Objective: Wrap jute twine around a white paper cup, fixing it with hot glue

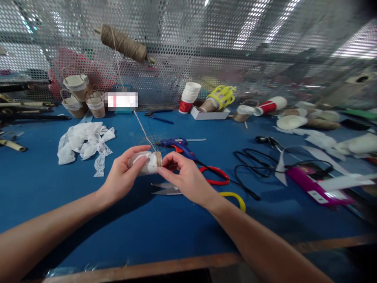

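My left hand [122, 173] is wrapped around a white paper cup [149, 164] held on its side above the blue table [147, 232]. Brown twine is wound around the cup's right end. My right hand [184, 175] pinches that twine-wrapped end between thumb and fingers. A strand of twine [143, 129] runs up and to the left from the cup to a twine spool [123, 42] hanging on the perforated metal screen.
A blue glue gun [178, 144] and scissors with red and yellow handles [216, 181] lie just behind my right hand. White lace [84, 145] lies at left, twine-wrapped cups [78, 94] behind it. Stacked cups [189, 96], black cables [253, 165] and a magenta tool [312, 184] sit right.
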Motion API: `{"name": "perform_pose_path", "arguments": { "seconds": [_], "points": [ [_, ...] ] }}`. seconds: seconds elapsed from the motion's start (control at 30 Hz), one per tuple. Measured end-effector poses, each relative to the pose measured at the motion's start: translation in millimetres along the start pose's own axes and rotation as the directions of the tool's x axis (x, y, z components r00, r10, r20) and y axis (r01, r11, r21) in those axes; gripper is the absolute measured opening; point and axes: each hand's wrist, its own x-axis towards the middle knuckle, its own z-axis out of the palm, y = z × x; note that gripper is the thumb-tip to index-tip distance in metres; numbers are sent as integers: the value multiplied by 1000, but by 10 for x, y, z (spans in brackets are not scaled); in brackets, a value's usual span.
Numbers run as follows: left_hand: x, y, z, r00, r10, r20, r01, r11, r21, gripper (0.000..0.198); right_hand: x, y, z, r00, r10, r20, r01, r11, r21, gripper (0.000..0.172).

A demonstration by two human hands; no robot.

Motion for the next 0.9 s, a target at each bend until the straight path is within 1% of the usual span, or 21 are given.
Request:
{"name": "perform_pose_path", "arguments": {
  "seconds": [0.13,0.27,0.37,0.47,0.53,0.57,0.67,0.73,0.8,0.9],
  "points": [
    [-36,-13,-20,996,92,8,-93,989,112,33,-3,-14,-26,999,18,42,-20,999,36,15],
    [-70,-39,-44,975,215,61,-223,931,288,30,2,-39,-54,996,74,56,-82,985,151,18],
    [-87,-57,-47,965,241,99,-261,911,321,30,19,-22,-65,994,113,3,-111,967,229,17],
    [-88,-66,-40,965,249,88,-264,915,306,29,46,27,-86,984,136,-115,-100,956,274,17],
    [-74,-65,-34,974,219,60,-227,939,260,28,60,51,-110,978,113,-175,-66,966,250,16],
    [-62,-63,-31,981,188,37,-191,957,220,28,64,56,-124,978,96,-187,-54,975,216,16],
    [-13,-58,-26,999,45,-27,-44,998,39,31,55,38,-157,982,43,-186,-30,997,69,18],
    [21,-58,-28,998,-38,-51,33,994,-101,32,41,18,-166,984,-1,-180,-7,999,-47,20],
    [47,-63,-28,994,-97,-53,84,975,-208,32,31,10,-164,982,-47,-181,19,988,-153,21],
    [69,-70,-19,989,-145,-40,129,953,-276,33,29,24,-152,981,-96,-169,51,966,-253,20]
  ]
}}
